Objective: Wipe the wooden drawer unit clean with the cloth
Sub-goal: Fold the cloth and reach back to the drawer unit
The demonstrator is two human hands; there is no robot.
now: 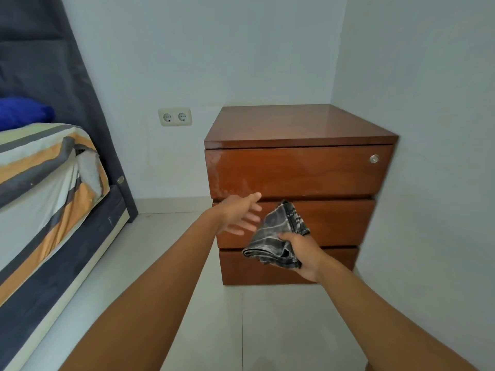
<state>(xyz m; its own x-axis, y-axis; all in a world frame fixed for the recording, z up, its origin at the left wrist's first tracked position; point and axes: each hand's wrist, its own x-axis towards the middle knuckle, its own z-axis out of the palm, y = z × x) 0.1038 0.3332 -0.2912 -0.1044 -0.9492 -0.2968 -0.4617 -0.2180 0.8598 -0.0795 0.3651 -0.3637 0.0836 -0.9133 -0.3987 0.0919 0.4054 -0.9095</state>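
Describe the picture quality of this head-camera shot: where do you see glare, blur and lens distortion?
Head view: soft, even light; a pale glare sheen on the top of the drawer unit; the left hand has slightly blurred fingers, while the right hand and cloth look sharper; wide-angle distortion stretches the forearms and tilts the walls.

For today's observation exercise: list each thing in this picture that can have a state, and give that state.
Drawers: all three shut.
Right hand: grips the cloth.
Cloth: bunched, partly folded.
Left hand: open, holds nothing.
Socket: nothing plugged in.
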